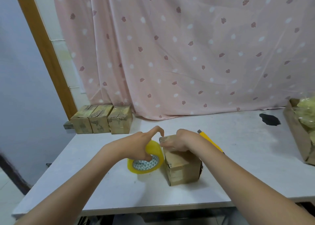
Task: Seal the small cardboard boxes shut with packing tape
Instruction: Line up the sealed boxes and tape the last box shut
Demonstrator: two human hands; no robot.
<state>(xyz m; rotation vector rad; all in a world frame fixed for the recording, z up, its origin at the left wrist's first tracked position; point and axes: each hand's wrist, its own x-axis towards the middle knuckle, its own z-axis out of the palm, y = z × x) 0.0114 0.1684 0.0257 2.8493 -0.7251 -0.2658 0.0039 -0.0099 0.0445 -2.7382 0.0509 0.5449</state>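
Observation:
A small cardboard box (183, 167) stands in the middle of the white table (238, 165). My right hand (179, 142) lies flat on its top, pressing down with the fingers pointing left. Just left of the box is a yellow roll of packing tape (146, 162), tilted against the table. My left hand (141, 144) grips the roll from above, thumb through its core, with the index finger arched toward the box's far top corner. Whether a strip of tape runs from roll to box is not visible.
Three small cardboard boxes (102, 120) stand in a row at the table's back left. A yellow utility knife (210, 140) lies behind my right wrist. A dark patch (269, 119) and an open carton of crumpled yellowish material (305, 127) sit at the right. A pink curtain hangs behind.

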